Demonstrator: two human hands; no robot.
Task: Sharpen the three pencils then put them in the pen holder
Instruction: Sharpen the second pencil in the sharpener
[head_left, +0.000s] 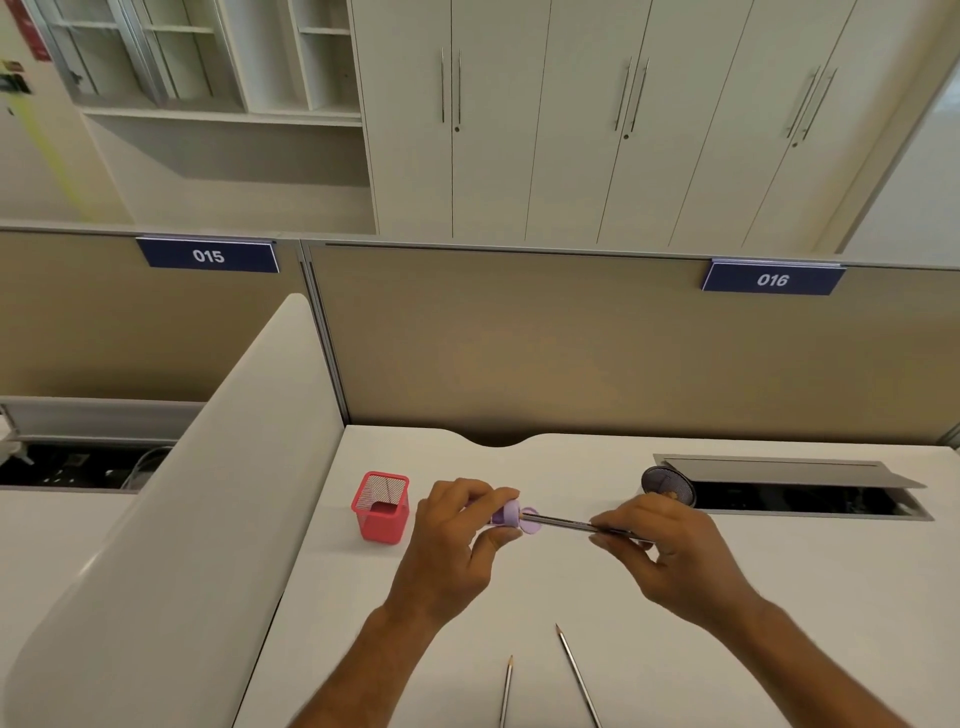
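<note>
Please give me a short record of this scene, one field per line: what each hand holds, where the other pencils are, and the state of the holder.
left hand: grips the small purple plastic sharpener
right hand: pinches the dark pencil, its tip in the sharpener
other pencils: two lie on the white desk near the person, left pencil and right pencil, tips pointing away
red mesh pen holder: upright, left of the hands, no pencils inside
dark round mesh cup: behind the right hand
</note>
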